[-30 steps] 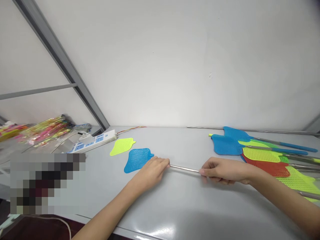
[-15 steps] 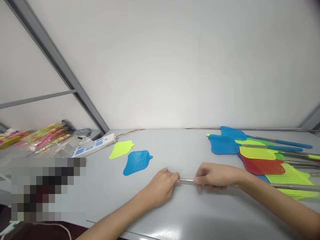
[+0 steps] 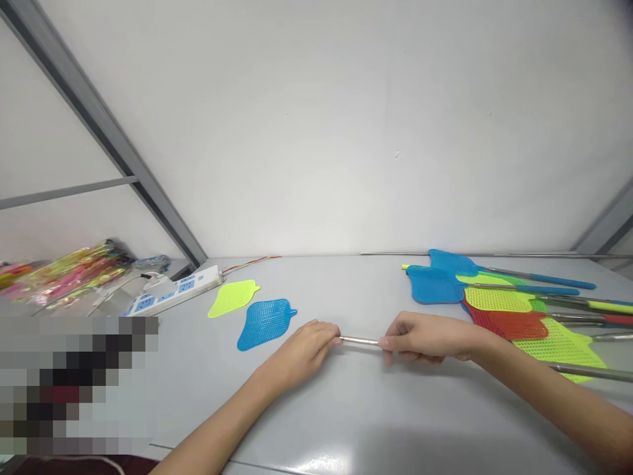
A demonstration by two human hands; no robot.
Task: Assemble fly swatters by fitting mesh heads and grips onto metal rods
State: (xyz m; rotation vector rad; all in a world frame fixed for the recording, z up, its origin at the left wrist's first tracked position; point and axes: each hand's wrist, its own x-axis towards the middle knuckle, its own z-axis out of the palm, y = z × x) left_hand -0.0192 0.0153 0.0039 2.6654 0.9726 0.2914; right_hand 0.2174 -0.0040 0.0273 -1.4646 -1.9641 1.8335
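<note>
A thin metal rod (image 3: 360, 340) stretches between my hands, low over the grey table. The fingers of my left hand (image 3: 309, 346) are closed round its left end. My right hand (image 3: 420, 340) pinches it at the other end between thumb and fingers; how far it runs inside either hand is hidden. Left of my left hand lie a blue fly swatter head (image 3: 266, 323) and a yellow-green fly swatter head (image 3: 232, 297), both without rods. Beyond my right hand, several fly swatters overlap in a pile, a red one (image 3: 517, 323) and a blue one (image 3: 435, 285) among them.
A white power strip (image 3: 175, 290) with a plug and cables lies at the table's left. Bagged colourful items (image 3: 89, 270) sit behind it. A long thin metal rod (image 3: 390, 254) runs along the wall at the table's back edge. A blurred-out patch covers the lower left.
Both hands have shifted slightly left and up in view, with the rod still between them. A slightly longer stretch of rod shows now. The view itself has moved a little.
</note>
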